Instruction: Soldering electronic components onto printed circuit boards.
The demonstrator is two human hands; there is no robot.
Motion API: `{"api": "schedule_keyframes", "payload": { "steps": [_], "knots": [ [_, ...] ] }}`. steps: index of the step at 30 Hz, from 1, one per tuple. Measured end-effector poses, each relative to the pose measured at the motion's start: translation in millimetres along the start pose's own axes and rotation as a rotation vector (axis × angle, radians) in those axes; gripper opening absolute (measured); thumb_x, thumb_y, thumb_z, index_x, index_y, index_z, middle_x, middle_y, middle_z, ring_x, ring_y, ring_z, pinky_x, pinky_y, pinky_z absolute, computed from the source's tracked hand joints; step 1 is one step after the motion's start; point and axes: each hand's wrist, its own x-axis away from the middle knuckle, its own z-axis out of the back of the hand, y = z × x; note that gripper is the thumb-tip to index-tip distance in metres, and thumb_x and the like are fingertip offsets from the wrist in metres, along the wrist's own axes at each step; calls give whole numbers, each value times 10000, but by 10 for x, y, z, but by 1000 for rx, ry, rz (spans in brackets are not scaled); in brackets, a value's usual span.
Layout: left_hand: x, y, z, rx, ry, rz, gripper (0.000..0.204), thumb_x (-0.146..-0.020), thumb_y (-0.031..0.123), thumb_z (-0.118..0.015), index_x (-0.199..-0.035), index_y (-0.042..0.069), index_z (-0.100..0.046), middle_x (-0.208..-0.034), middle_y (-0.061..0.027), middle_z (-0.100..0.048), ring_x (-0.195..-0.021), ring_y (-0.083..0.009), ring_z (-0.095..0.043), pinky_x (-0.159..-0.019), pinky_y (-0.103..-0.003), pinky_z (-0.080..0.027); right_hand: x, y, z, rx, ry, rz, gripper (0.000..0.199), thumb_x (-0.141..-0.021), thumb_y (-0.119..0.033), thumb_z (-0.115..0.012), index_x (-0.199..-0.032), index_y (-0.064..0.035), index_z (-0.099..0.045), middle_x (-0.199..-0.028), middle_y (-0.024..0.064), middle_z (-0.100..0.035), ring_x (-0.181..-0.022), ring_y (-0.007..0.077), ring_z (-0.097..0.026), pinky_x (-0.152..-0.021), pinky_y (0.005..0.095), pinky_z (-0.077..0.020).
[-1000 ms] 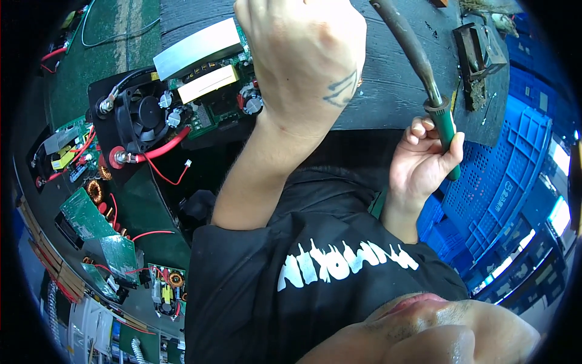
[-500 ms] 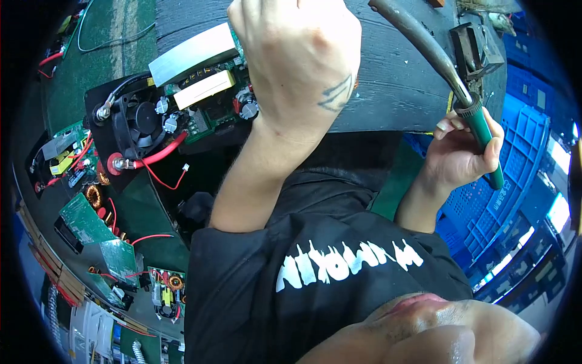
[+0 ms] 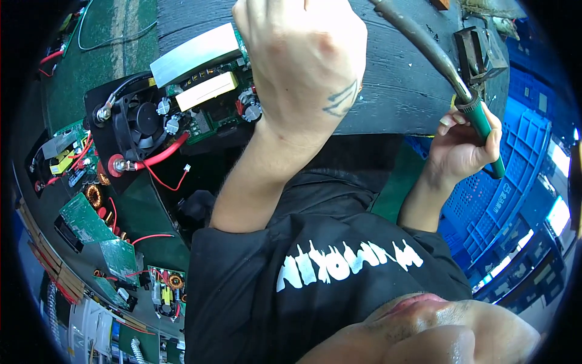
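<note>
left hand (image 3: 303,60) resting on green circuit board (image 3: 206,109), finger state hidden; right hand (image 3: 464,145) fingers wrapped around green-handled soldering iron (image 3: 467,103) above dark counter (image 3: 394,79).

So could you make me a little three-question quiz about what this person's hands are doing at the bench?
1. True or false: the right hand grips a soldering iron by its green handle.
2. What does the left hand rest over? A) a blue crate B) the circuit board with a black fan C) a spool of wire
3. Fill in: red ____ run from the fan side of the board.

Key: 1 true; 2 B; 3 wires.
</note>
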Motion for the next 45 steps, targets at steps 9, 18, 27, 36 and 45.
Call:
{"api": "schedule_keyframes", "payload": {
  "steps": [9,18,27,36,45],
  "knots": [
    [7,15,-37,117,37,71,144,-652,-23,-611,-767,5,-527,-933,-151,-572,-794,-284,-535,-744,-365,-395,-29,-12,-45,-98,-11,-14,446,-834,-405,-463,-975,3,-573,-775,170,-616,-584,191,-571,-431,232,-447],
    [36,-46,-22,157,73,52,165,-643,-30,-619,-779,7,-532,-940,-148,-574,-809,-285,-543,-753,-365,-402,-48,142,-25,-129,45,-52,413,-842,-381,-453,-947,-5,-585,-801,174,-625,-583,186,-565,-435,234,-450],
    [-167,281,171,-615,-445,-9,183,-616,-60,-614,-773,7,-548,-964,-161,-581,-808,-280,-548,-755,-359,-411,-72,90,-10,-184,9,-107,415,-861,-381,-424,-935,-11,-595,-801,187,-625,-564,193,-553,-424,233,-439],
    [-159,264,134,-584,-431,2,195,-592,-56,-614,-765,6,-549,-929,-170,-583,-820,-285,-554,-756,-356,-415,-93,109,31,-174,-11,-104,408,-855,-365,-410,-941,-8,-587,-787,184,-618,-571,195,-554,-430,248,-445],
    [54,-86,-175,268,166,29,214,-593,-71,-621,-783,8,-563,-909,-161,-596,-822,-283,-572,-756,-355,-424,-97,93,-7,-169,3,-115,390,-838,-338,-403,-935,-1,-573,-761,164,-609,-579,191,-554,-436,253,-452]
  ]
}}
